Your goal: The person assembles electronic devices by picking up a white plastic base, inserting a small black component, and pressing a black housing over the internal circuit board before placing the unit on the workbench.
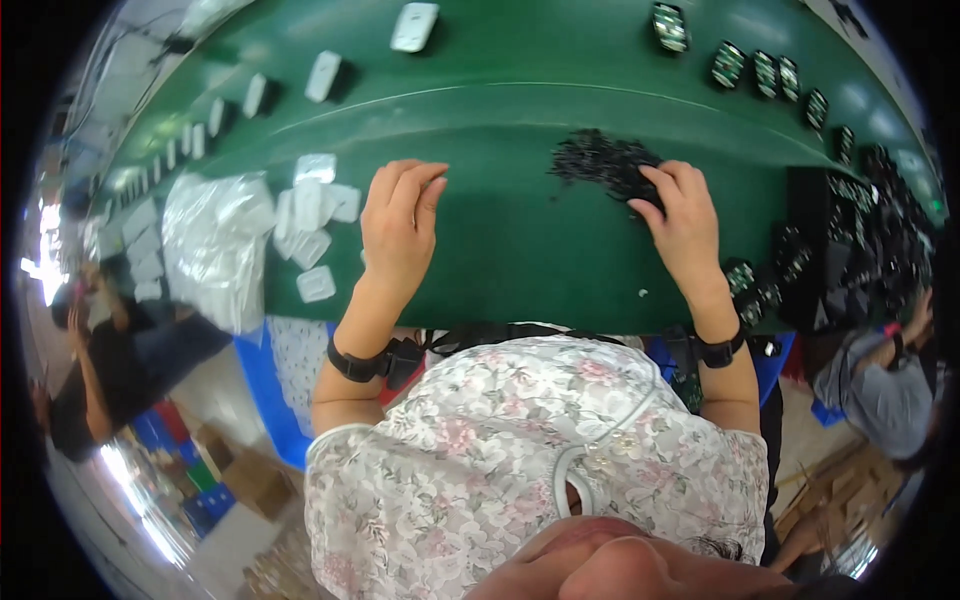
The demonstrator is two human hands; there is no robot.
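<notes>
My left hand (402,218) hovers over the green table just right of several white plastic covers (312,205). Its thumb and forefinger come together at the tips; anything between them is too small to make out. On the other side, my right hand (685,220) reaches the right edge of a heap of small thin black pieces (600,160). Thumb and fingers there are apart, with some of the black pieces lying between them. Both wrists wear black bands.
A clear plastic bag (215,245) lies at the left. White casings (322,76) stand in a row along the far left. Green circuit boards in black housings (728,65) line the far right, beside a black box (815,210). Other people sit at both sides.
</notes>
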